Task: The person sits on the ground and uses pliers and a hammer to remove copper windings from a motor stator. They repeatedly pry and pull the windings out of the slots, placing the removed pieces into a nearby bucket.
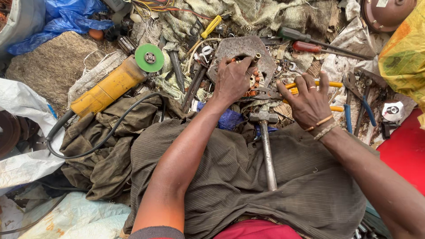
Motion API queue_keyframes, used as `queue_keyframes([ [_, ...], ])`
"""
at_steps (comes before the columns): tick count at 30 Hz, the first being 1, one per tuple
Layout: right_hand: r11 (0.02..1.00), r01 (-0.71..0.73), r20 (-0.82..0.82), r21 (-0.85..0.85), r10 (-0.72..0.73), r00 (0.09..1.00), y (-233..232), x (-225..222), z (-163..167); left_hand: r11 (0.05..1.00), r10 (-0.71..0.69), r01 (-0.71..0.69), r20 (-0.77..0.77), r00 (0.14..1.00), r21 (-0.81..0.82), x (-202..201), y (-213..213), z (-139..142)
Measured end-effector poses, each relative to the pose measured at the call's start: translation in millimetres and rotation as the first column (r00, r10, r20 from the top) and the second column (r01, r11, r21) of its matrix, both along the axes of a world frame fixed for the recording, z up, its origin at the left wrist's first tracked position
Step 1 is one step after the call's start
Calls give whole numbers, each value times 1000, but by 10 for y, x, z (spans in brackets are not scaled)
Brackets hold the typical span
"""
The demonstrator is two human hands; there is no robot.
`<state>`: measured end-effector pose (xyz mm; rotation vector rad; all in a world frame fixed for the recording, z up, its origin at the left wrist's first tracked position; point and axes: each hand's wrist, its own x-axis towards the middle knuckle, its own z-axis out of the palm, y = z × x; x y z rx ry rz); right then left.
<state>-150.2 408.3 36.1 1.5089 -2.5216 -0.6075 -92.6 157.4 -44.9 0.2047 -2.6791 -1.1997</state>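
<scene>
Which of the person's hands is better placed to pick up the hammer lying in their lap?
Probably the right hand. It rests on the yellow-handled pliers close beside the hammer, while the left hand is pressed on the metal motor part with copper windings, seemingly steadying it.

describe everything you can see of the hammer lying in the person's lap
The hammer lies flat on the brown cloth over the person's lap, between the two forearms. Its head, a dull grey metal block set crosswise, points away from the person, toward the rusty metal plate. The long straight handle looks like worn grey metal too and runs back toward the body, tilted slightly rightward. Neither the left hand nor the right hand touches it; only the cloth does, with a blue scrap beside the head.
</scene>
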Motion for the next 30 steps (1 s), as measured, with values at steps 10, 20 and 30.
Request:
queue_keyframes([
  [10, 919, 278, 543, 280, -391, 743, -3, -150, -225, 999, 24, -18, -130, 991, 50, 49, 47, -215],
  [20, 895, 280, 665, 346, -445, 600, -12, -466, -459, 997, 21, -36, -214, 977, -70, 106, 61, -308],
  [30, 699, 561, 895, 443, -303, -328, 250, 88, -747, 996, 72, -83, -304, 950, -23, 89, 51, -281],
])
